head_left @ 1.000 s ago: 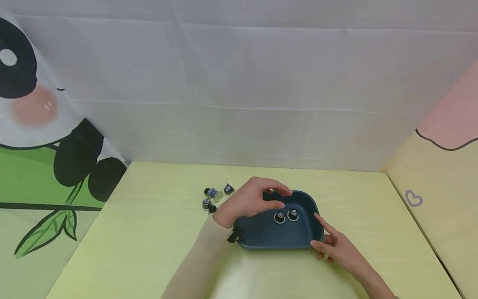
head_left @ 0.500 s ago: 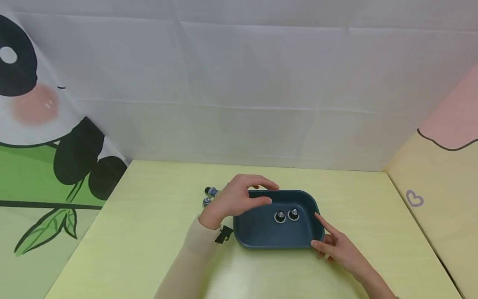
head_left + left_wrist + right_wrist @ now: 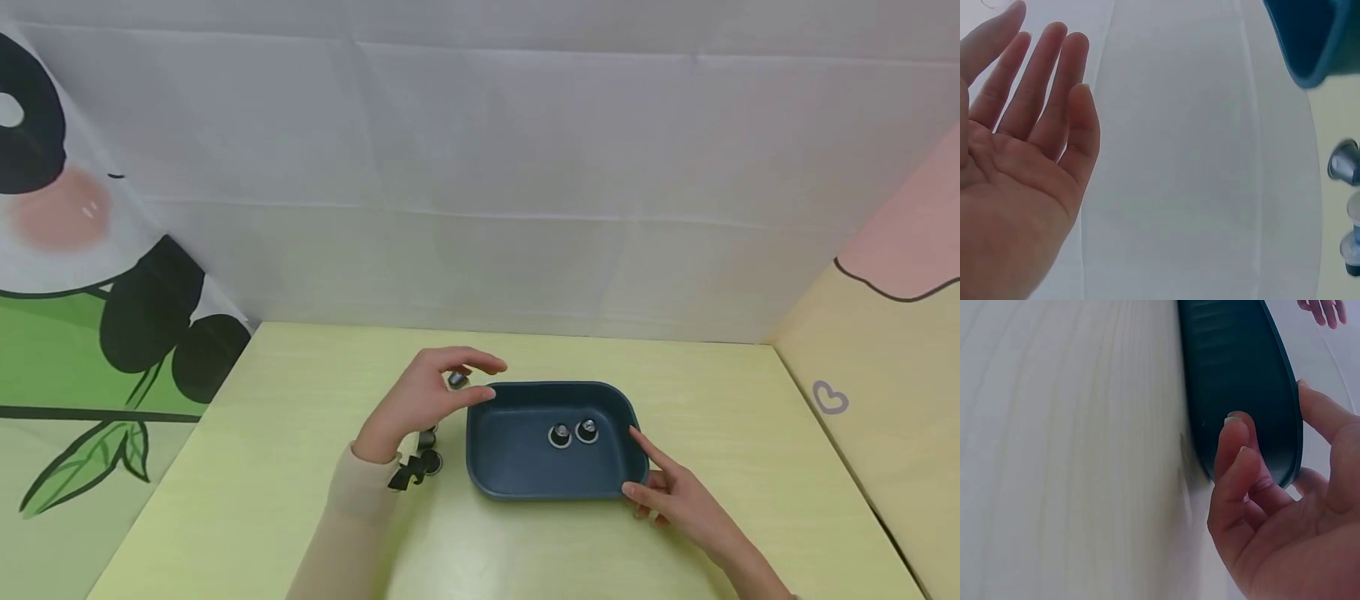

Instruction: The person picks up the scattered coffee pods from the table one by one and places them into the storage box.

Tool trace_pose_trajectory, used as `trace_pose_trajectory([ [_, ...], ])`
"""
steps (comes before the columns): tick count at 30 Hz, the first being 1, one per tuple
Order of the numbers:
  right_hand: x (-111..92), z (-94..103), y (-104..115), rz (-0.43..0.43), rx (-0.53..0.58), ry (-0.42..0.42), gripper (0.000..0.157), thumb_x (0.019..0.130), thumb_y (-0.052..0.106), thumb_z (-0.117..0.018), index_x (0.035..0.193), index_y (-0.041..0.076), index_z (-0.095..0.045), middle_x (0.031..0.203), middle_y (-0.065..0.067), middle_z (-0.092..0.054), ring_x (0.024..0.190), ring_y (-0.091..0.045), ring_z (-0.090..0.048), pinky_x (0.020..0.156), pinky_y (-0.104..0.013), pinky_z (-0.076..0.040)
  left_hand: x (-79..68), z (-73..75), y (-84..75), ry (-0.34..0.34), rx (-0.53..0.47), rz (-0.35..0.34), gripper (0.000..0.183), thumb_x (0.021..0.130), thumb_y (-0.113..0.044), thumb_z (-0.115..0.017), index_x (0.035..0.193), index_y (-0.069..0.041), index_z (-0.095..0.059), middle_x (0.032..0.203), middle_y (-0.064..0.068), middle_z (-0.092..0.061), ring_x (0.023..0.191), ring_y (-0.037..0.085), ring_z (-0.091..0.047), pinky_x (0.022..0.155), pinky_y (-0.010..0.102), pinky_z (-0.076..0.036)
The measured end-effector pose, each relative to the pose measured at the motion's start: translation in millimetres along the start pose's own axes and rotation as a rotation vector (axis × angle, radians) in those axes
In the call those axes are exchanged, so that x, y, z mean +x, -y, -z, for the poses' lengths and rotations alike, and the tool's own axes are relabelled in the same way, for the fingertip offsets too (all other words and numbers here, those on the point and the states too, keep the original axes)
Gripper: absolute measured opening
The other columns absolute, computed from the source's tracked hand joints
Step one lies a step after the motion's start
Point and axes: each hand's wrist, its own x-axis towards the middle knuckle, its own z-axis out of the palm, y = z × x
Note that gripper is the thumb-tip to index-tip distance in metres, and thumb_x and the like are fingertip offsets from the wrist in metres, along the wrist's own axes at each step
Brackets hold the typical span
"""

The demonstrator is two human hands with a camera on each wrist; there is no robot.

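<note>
My left hand (image 3: 423, 392) hovers at the left end of a dark blue tray (image 3: 551, 479), fingers and thumb spread apart with nothing between them in the left wrist view. A small coffee capsule (image 3: 457, 380) shows through the gap between thumb and fingers in the head view. More capsules (image 3: 427, 439) lie partly hidden below that wrist. Inside the tray, two dark capsules with silver tops (image 3: 587, 431) stand side by side. My right hand (image 3: 678, 500) grips the tray's right end, thumb and index finger at the rim, the other fingers curled against the outer wall.
The tray stands on a pale yellow table (image 3: 247, 492). A white cloth backdrop (image 3: 480, 183) rises behind it, with printed side panels left and right. A black bow (image 3: 406, 474) hangs at my left cuff.
My left hand has moved left from over the tray to the loose capsules, still spread. My right hand and the tray have stayed put.
</note>
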Motion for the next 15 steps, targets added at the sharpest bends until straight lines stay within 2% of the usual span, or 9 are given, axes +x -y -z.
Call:
trace_pose_trajectory([
  [7, 0, -1.1, -1, 0.005, 0.0, 0.001, 0.081, 0.096, 0.022, -0.068, 0.16, 0.029, -0.019, 0.084, -0.018, -0.066, 0.07, -0.03, -0.063, 0.054, -0.032, -0.049, -19.9, 24.8, 7.8, -0.071, -0.027, 0.061, 0.028, 0.09, -0.017, -0.076, 0.118, -0.021, -0.073, 0.115, -0.007, -0.071, 0.108, 0.013, -0.065, 0.091, 0.04, -0.05],
  [11, 0, -1.3, 0, 0.003, 0.001, -0.001, 0.081, 0.097, 0.022, -0.068, 0.16, 0.029, -0.019, 0.084, -0.018, -0.066, 0.07, -0.03, -0.063, 0.054, -0.032, -0.049, -30.6, 31.7, 16.9, -0.093, -0.037, 0.112, 0.028, 0.09, -0.015, -0.077, 0.117, -0.018, -0.073, 0.115, -0.004, -0.071, 0.106, 0.018, -0.065, 0.087, 0.035, -0.052],
  [15, -1, -1.9, 1, 0.0, 0.004, -0.005, 0.081, 0.096, 0.022, -0.068, 0.161, 0.028, -0.019, 0.085, -0.018, -0.066, 0.07, -0.03, -0.063, 0.054, -0.031, -0.049, -40.2, 33.9, 27.2, -0.104, -0.047, 0.157, 0.028, 0.089, -0.016, -0.077, 0.117, -0.017, -0.073, 0.115, -0.003, -0.071, 0.103, 0.022, -0.066, 0.088, 0.035, -0.051],
])
